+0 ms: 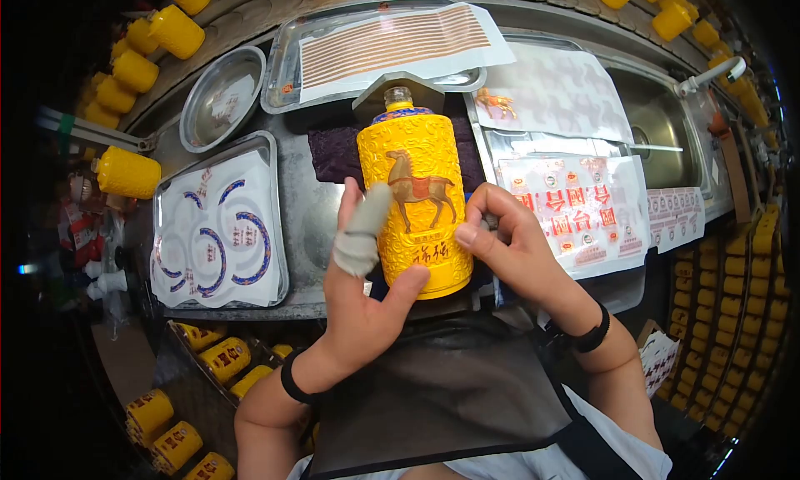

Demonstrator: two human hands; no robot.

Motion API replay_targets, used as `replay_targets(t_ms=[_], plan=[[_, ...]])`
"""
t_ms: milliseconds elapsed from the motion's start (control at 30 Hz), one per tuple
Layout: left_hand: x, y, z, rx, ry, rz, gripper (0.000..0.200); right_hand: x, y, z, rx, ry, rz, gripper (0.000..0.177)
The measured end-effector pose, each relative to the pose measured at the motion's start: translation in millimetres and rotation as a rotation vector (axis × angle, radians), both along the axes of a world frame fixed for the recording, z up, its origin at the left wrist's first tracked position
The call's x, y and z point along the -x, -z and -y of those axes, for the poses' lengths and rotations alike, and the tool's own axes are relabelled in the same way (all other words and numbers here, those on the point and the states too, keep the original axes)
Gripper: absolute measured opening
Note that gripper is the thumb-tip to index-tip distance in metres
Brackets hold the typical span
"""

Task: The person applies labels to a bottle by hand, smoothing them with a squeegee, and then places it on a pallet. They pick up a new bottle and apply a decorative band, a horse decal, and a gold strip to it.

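Observation:
A yellow embossed bottle with a clear glass neck lies on the worktop, its neck pointing away from me. A brown horse decal and red characters show on its front. My left hand is closed on the bottle's left side, thumb on the lower front, with a pale grey finger cover on one finger. My right hand is closed at the bottle's right edge, thumb tip against the lower front. Something grey shows among its curled fingers, too hidden to name.
Decal sheets lie in a left tray, a back tray and on the right. A metal bowl stands back left, a sink back right. A dark cloth lies under the bottle. More yellow bottles surround the worktop.

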State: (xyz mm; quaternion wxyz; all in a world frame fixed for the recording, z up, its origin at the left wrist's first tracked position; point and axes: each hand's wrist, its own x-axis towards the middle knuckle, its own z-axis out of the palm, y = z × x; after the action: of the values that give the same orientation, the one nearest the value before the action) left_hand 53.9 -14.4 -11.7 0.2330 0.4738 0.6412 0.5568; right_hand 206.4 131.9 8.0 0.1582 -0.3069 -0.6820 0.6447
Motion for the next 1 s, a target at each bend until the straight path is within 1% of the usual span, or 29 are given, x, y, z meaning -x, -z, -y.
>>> replay_targets(t_ms=[33,67,133,233,333,433,533,633,733,800,833,867,933,1000], plan=[[1,-3,6,0.056,0.029,-0.080,0.061,-3,0,-1,0.072,-0.019,0.014,0.034],[2,-9,11,0.113,0.058,-0.159,0.056,-3,0,0,0.015,-0.024,0.023,0.034],[10,-9,18,0.114,0.140,-0.363,0.054,-2,-3,2,-0.100,-0.038,0.041,0.034],[14,-13,22,0.087,0.155,-0.555,0.049,-4,3,-1,-0.104,-0.066,0.022,0.035],[14,-19,20,0.083,0.138,-0.667,0.045,-4,1,0,-0.106,-0.061,0.038,0.035],[11,-26,9,0.082,0.096,-0.726,0.041,-5,4,0,-0.075,-0.060,0.014,0.030],[7,-32,3,0.119,0.117,-0.794,0.040,-5,0,2,0.133,-0.040,-0.026,0.023],[3,-28,7,0.129,0.171,-0.825,0.041,-9,8,0,0.192,-0.021,-0.108,0.019],[2,-27,11,0.147,0.153,-0.782,0.039,-11,2,-2,0.320,-0.001,-0.057,0.015],[5,-27,9,0.136,0.120,-0.759,0.039,-11,1,-5,0.434,0.106,-0.049,0.013],[7,-28,7,0.129,0.103,-0.746,0.039,-12,1,-8,0.488,0.161,-0.044,0.012],[10,-28,5,0.130,0.092,-0.763,0.039,-16,7,-14,0.582,0.179,-0.136,0.011],[16,-29,1,0.132,0.070,-0.794,0.039,-19,13,-19,0.587,0.275,-0.222,0.013],[16,-26,6,0.144,0.072,-0.768,0.040,-20,1,-21,0.633,0.268,-0.287,0.020]])
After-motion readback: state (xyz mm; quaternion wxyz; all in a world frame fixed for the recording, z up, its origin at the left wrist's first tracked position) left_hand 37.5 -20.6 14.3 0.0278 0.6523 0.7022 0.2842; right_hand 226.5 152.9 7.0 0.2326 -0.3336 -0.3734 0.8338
